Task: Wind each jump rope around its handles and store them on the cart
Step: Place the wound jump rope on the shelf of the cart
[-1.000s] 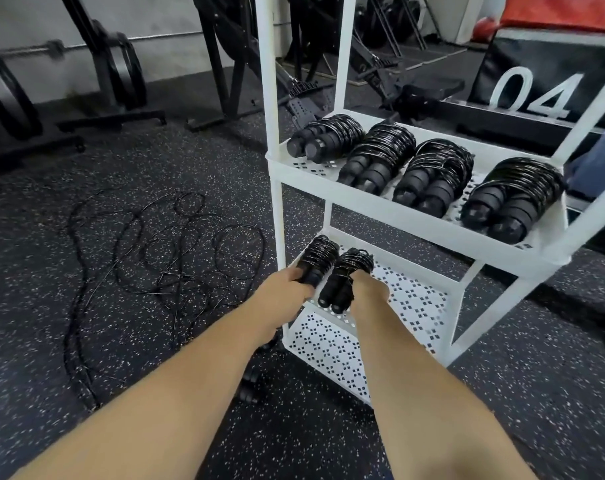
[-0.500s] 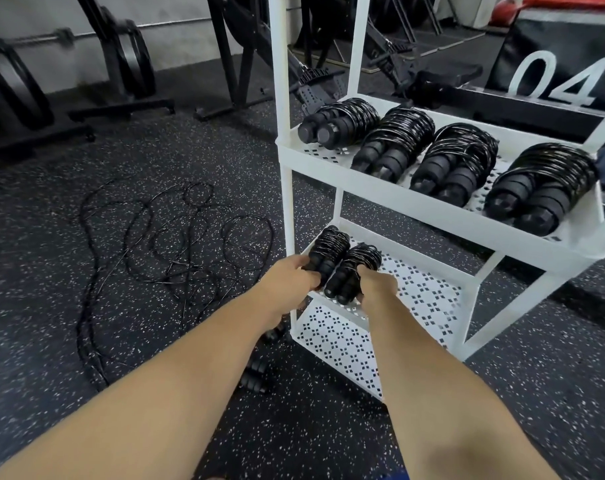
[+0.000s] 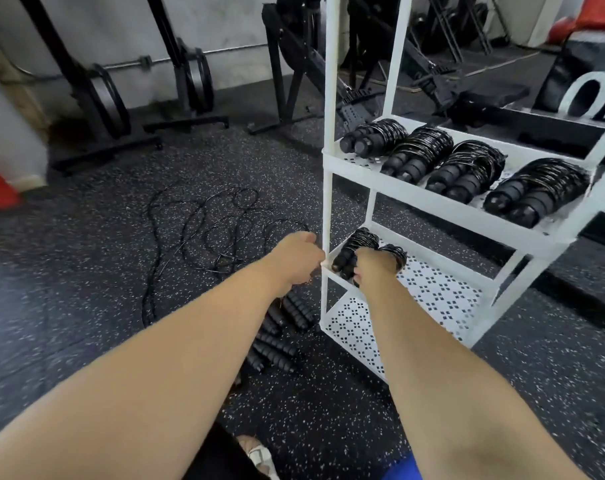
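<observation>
While the right hand (image 3: 373,268) is curling its fingers around a wound jump rope (image 3: 396,256) at the front left corner of the cart's (image 3: 330,98) middle shelf, a second wound bundle (image 3: 354,245) is sitting against it, nearer the cart's left post. The left hand (image 3: 294,258) is hovering just outside that post with fingers curled; whether it is holding or touching anything cannot be told. Four wound ropes (image 3: 422,154) are lying side by side on the cart's shelf above.

Assessment: six ropes are judged stored, the sixth not yet released. Work is remaining. A tangle of loose ropes (image 3: 221,233) is lying on the floor left of the cart, and ribbed handles (image 3: 280,337) are lying just beside the cart's base. The number left unwound is not readable.
</observation>
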{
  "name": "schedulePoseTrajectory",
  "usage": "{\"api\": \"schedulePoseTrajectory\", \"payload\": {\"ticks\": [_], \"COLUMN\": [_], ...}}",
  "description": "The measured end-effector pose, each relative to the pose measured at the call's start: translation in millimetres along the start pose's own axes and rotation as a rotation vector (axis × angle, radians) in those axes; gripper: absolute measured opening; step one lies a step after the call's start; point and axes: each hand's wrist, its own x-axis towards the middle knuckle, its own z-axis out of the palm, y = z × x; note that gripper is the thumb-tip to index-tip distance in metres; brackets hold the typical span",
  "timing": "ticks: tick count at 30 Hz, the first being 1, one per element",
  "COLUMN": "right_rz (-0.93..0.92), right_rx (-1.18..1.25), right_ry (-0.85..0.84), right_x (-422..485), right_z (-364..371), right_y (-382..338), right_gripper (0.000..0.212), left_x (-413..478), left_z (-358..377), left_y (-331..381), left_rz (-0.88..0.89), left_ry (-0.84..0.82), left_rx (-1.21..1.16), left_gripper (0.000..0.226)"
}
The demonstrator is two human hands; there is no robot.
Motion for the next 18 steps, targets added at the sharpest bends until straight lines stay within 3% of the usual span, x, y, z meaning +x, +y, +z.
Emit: {"api": "schedulePoseTrajectory", "payload": {"ticks": [7, 10, 13, 18], "right_rz": [-0.029, -0.114, -0.145, -0.133], "right_rx": [0.064, -0.039, -0.099, -0.168], "right_ry": [-0.349, -0.435, -0.509, -0.598], "right_x": [-92.0, -124.8, -149.0, -169.2], "right_z": [34.4, 52.8, 73.8, 123.1], "right_y": [-21.5, -19.6, -15.0, -1.7], "right_gripper": [0.018, 0.017, 0.011, 0.009], "left_x": [-63.4, -90.2, -112.9, -122.3], "left_z": [-35.4, -65.3, -98.4, -151.5], "left_y": [-9.3, -22.4, -40.3, -79.9], "left_rz": [0.043, 0.033, -0.004, -0.082], "left_ry": [0.161, 0.236, 0.327, 0.424], "left_rx": [0.011, -0.067, -0.117, -0.212], "left_gripper": [0.051, 0.032, 0.049, 0.053]}}
